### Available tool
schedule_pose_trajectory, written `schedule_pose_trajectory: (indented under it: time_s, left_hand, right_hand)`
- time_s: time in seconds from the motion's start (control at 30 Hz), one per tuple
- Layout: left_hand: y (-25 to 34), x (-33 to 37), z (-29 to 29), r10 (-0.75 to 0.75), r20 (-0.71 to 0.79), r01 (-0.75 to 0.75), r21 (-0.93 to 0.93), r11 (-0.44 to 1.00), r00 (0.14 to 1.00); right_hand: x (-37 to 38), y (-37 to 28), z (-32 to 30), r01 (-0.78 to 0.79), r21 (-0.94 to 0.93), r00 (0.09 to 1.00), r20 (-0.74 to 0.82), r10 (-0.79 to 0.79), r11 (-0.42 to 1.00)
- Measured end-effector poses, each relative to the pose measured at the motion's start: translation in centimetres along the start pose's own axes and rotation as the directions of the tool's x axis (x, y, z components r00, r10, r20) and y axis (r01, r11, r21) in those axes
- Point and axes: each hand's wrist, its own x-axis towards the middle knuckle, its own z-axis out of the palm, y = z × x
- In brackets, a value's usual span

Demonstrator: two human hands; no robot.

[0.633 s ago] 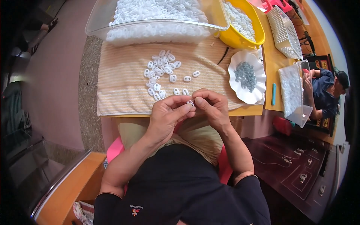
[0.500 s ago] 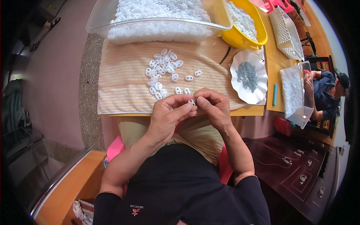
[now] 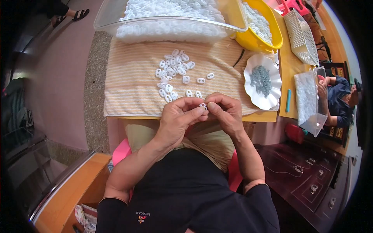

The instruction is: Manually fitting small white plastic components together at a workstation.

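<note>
My left hand (image 3: 176,119) pinches a small white two-hole plastic piece (image 3: 203,106) between thumb and forefinger, just past the table's near edge. Against its right side, my right hand (image 3: 226,112) is closed, thumb and forefinger pressed together; whether it grips the piece or something tiny is hidden. Just beyond the fingers, a loose pile of similar white oval pieces (image 3: 176,66) lies on the striped towel (image 3: 128,83), with several strays nearer the hands. To the right stands a white scalloped dish (image 3: 274,81) holding tiny grey-blue bits (image 3: 261,80).
A clear bin (image 3: 175,24) full of white pieces stands at the back, beside a yellow tub (image 3: 276,39). Farther right are a white perforated basket (image 3: 301,37), a turquoise stick (image 3: 288,100) and a clear box (image 3: 307,101), where another person (image 3: 338,97) sits.
The view has shifted slightly, so the table appears a little farther right. Both hands keep the same pinch around the white piece. At the far left, another person's feet have moved.
</note>
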Motion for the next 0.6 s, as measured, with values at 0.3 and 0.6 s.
schedule_pose_trajectory:
  time_s: [0.3,0.6]
  left_hand:
    - [0.13,-0.05,-0.14,-0.035,0.015,0.035,-0.034,0.999,0.999]
    - [0.19,-0.01,-0.21,-0.036,0.019,0.037,-0.031,0.999,0.999]
  right_hand:
    - [-0.03,0.08,-0.14,-0.028,0.049,0.999,0.020,0.027,0.998]
    - [-0.09,0.37,-0.24,-0.017,0.042,1.000,0.017,0.017,0.999]
